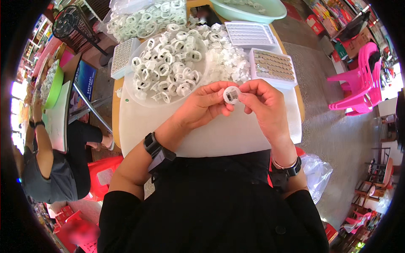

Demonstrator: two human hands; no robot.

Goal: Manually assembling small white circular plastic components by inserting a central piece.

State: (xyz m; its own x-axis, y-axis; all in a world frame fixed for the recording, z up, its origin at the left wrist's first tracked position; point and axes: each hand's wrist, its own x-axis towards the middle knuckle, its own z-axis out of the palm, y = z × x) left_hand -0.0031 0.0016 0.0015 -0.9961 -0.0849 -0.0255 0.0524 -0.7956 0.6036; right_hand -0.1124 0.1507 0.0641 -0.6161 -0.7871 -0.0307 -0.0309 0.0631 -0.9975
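Note:
Over the near part of the white-covered table [202, 130], a small round white plastic part [231, 95] with a dark rectangular area in its face is held up between my hands. My left hand [204, 103] grips its left side between thumb and fingers. At its right edge, my right hand [265, 105] pinches with thumb and forefinger; anything tiny between those fingertips is hidden. Just beyond lies a heap of white ring-shaped parts [168, 63] on a round translucent tray [141, 95]. Beside it are loose clear plastic pieces [230, 63] and a white tray with rows of small metallic pieces [274, 66].
Another tray [249, 34] sits at the back right, below a pale green basin [257, 14]. A stack of trays [124, 57] and a clear bin of white parts [147, 21] stand left. A co-worker [55, 173] sits left; pink chairs [363, 80] stand right.

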